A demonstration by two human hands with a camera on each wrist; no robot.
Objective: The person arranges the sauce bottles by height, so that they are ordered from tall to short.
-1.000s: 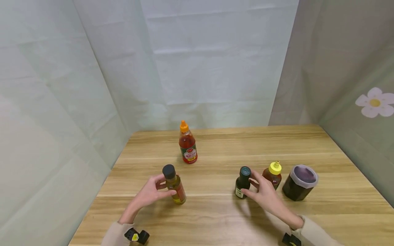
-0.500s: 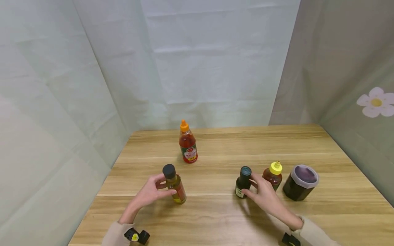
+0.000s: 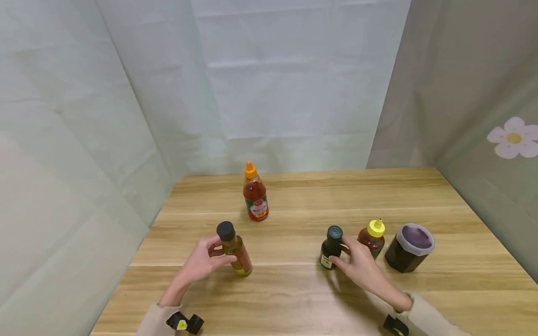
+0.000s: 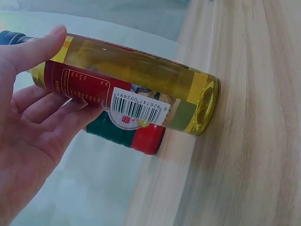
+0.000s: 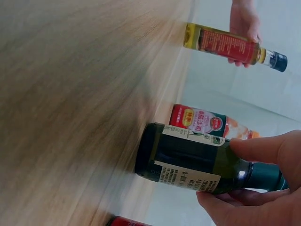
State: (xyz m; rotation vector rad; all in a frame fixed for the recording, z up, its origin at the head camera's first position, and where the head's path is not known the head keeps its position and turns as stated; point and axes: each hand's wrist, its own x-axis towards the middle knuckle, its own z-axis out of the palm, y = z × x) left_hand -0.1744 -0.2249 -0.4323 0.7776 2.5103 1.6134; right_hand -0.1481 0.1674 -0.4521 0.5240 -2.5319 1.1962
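My left hand (image 3: 201,261) grips a bottle of yellow oil (image 4: 136,84) with a black cap and a red label, thumb on one side and fingers on the other. In the head view the bottle leans slightly to the left, its base at the tabletop. My right hand (image 3: 360,265) holds a small dark green glass bottle (image 5: 188,157) with a dark green cap and white labels, pinched near its shoulder between thumb and fingers. The green bottle stands about upright; in the right wrist view its base is close to the wood, and contact is hard to tell.
A red sauce bottle (image 3: 255,198) with an orange cap stands farther back on the wooden table (image 3: 294,298). Right of my right hand are a yellow-capped sauce bottle (image 3: 371,240), partly hidden, and a dark jar-like container (image 3: 408,249) with a pale rim. Cloth hangs behind and at both sides.
The oil bottle's top has tipped a little to the left with my left hand. My right hand and the green bottle stay in place; the head view shifts slightly.
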